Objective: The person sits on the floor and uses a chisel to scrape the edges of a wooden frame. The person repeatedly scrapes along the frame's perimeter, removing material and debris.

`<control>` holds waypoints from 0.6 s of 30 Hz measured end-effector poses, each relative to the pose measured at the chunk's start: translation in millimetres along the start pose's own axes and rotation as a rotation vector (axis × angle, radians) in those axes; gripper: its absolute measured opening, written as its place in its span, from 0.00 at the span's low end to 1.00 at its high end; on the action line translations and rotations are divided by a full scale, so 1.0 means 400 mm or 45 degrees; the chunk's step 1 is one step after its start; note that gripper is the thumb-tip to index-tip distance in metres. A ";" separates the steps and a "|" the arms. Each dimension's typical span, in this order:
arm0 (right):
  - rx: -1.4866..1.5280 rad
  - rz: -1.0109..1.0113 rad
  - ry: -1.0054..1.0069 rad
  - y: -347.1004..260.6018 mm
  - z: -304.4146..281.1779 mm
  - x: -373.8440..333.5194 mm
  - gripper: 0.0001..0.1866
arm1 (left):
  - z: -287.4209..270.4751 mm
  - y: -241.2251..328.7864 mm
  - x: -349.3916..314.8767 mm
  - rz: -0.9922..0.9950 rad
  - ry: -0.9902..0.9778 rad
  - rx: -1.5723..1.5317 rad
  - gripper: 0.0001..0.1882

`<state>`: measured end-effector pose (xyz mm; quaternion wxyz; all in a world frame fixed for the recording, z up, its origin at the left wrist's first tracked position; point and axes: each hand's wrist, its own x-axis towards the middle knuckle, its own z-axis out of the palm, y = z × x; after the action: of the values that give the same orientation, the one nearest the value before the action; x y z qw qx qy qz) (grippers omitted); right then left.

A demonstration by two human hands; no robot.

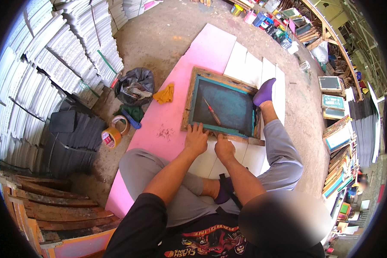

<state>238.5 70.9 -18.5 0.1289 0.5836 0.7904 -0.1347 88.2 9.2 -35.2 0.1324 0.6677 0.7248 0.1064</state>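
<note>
Weathered wood frames a blue-green screen [234, 103], which lies on a pink board [210, 45] and white boards [241, 64] in front of the seated person; take this screen as the centre of the clock. The left hand [196, 139] is at 7 o'clock, palm down, its fingers laid over the near rail of the frame; whether it clamps the wood or merely presses on it, I cannot tell. At 6 o'clock the right hand [224, 147] is curled, knuckles up, its thumb side against the same rail, and I cannot tell whether anything is pinched inside it. A tool with a reddish handle [216, 118] and a thin shaft lies slantwise on the mesh, its tip toward 11 o'clock, apart from both hands. A foot in a purple sock [265, 91] is at the frame's 2 o'clock corner. A yellow cloth [164, 93] sits at 9 o'clock on the edge of the pink board, with a black plastic bag [137, 79] just beyond it. Dark crumbs [164, 132] lie scattered at 8 o'clock, and farther out that way are two tape rolls [112, 136] on the floor.
</note>
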 end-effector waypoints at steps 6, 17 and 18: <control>0.082 0.034 0.043 0.014 0.025 0.005 0.13 | -0.008 0.006 0.005 -0.003 0.013 -0.023 0.25; 0.438 -0.160 0.086 0.055 0.047 -0.038 0.15 | -0.051 -0.025 0.005 0.048 0.163 -0.239 0.19; 0.468 -0.201 0.080 0.048 0.045 -0.047 0.14 | -0.062 -0.031 0.004 0.081 0.142 -0.253 0.17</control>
<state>263.2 53.1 -29.4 -0.0154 0.5374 0.7994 -0.2681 68.2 10.1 -15.8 0.1540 0.6669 0.6954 0.2188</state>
